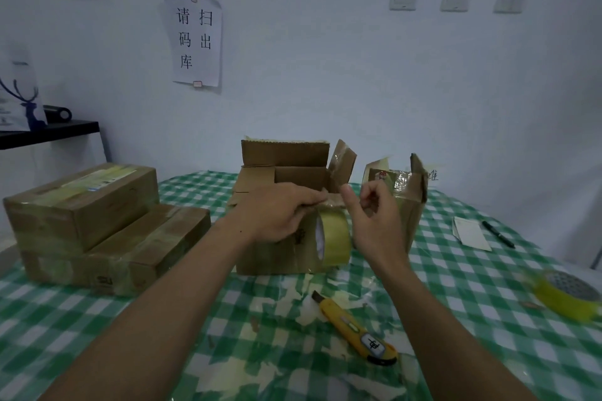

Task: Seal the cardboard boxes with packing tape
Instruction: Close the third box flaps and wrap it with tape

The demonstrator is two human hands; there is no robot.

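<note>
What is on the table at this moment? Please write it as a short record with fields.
open cardboard box: centre, flaps up
tape roll: on edge, against box front
left hand: fingers flat on box front flap
right hand: beside roll, loosely curled, nothing seen in it
utility knife: yellow, on tablecloth, near side
sealed boxes: stacked, left
second tape roll: flat, far right

Green-check worktop (456, 270) carries: sealed boxes (156, 244) stacked left, two open boxes (286, 153) centre, yellow knife (353, 325) front, tape roll (566, 293) far right, paper slip (470, 233) plus pen (498, 234) right rear.
</note>
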